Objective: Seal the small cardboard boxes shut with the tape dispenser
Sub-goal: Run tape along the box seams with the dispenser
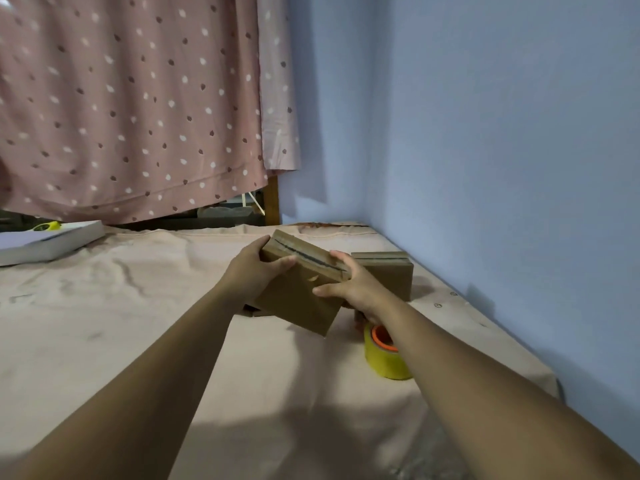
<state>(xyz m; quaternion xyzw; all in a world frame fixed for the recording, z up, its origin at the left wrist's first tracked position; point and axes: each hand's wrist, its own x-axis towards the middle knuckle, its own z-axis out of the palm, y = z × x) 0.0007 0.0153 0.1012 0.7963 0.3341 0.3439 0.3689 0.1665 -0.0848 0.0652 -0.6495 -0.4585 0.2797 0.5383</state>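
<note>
**A:** From the head camera, what do your hands hold?

**B:** Both hold one small cardboard box (301,296). My left grip (252,271) grasps its left end, with the thumb laid across the near face and the fingers curled behind. My right grip (353,289) grasps the right end, with the thumb on the near face and the fingers over the top edge.

**A:** How does the box sit?

**B:** It is tilted, with the left end higher and the lower right corner pointing down to the bed (104,323). I cannot tell if that corner touches the sheet. Along the top runs a dark line between the two flaps.

**A:** Is there another box?

**B:** Yes, a second box (388,275) stands upright on the bed, just behind my right grip and near the blue wall (485,168). Its top shows the same dark line.

**A:** And the tape?

**B:** The yellow tape roll (384,358) with an orange core lies on the bed, below the held box and partly hidden by my right forearm. No hand touches it.

**A:** What else is there?

**B:** Far left on the bed lies a white book (48,242) with a small yellow thing (48,226) on it. Behind hangs a pink dotted curtain (131,109).
</note>
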